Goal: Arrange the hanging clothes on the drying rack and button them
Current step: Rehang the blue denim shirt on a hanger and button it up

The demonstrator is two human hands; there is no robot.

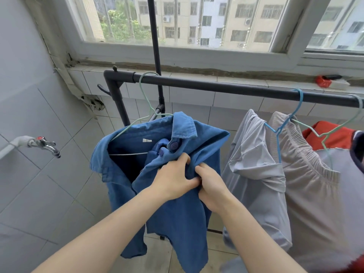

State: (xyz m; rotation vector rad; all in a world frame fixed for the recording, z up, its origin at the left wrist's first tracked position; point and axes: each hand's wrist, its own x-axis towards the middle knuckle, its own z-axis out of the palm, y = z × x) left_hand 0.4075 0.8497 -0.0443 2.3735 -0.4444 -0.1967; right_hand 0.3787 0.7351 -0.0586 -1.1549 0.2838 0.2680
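A blue denim shirt (177, 223) hangs on a pale green hanger (146, 107) from the dark rail of the drying rack (226, 88). Two purple buttons (173, 145) show just under its collar. My left hand (173, 180) grips the shirt's front placket below those buttons. My right hand (211, 185) pinches the fabric right beside it, the two hands touching. What lies between the fingers is hidden.
To the right hang a light grey garment (256, 174) on a blue hanger (283, 127), beige elastic-waist trousers (307, 174) and a red garment (332, 138). A tap (44, 145) sticks out of the tiled wall at left. A red-and-white object (331, 82) lies on the windowsill.
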